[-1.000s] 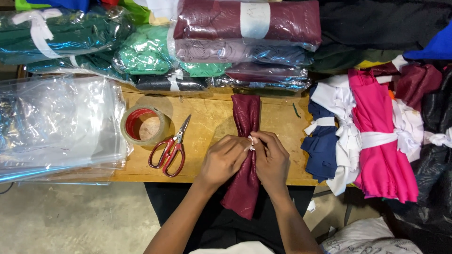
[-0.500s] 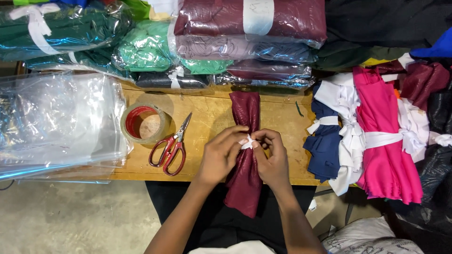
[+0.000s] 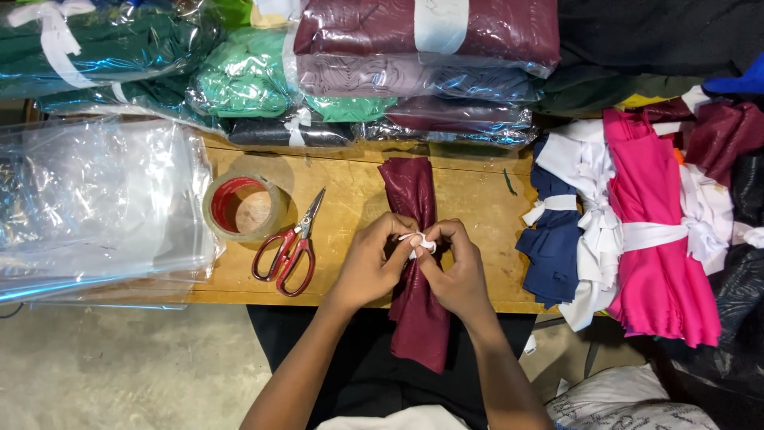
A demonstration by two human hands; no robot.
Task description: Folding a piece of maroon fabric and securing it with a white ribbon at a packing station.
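— What's at the centre of the wooden table (image 3: 477,199)?

— A rolled maroon garment (image 3: 418,263), soft knit cloth gathered into a long bundle. It lies across the table's near edge, its lower end hanging over toward the person. A thin white strip (image 3: 419,241) is at its waist, bunched into a small knot.

— And the hands?

— Both are closed on that strip. The left hand (image 3: 368,267) pinches it from the left with fingers curled; the right hand (image 3: 460,275) pinches it from the right, thumb and forefinger meeting at the knot. The two hands touch each other over the bundle.

— What lies close by?

— Just left, red-handled scissors (image 3: 288,253) with steel blades shut, pointing away from the person. Beside them, a roll of clear packing tape (image 3: 239,207) on a red core, lying flat.

— Further out?

— On the left, a slippery stack of clear plastic bags (image 3: 95,207), glossy and wrinkled. Along the back, bagged folded garments (image 3: 422,56) in maroon, mauve and green, shiny in their wrapping. On the right, a heap of tied bundles (image 3: 637,223): navy, white and bright pink, each cinched with a white band.
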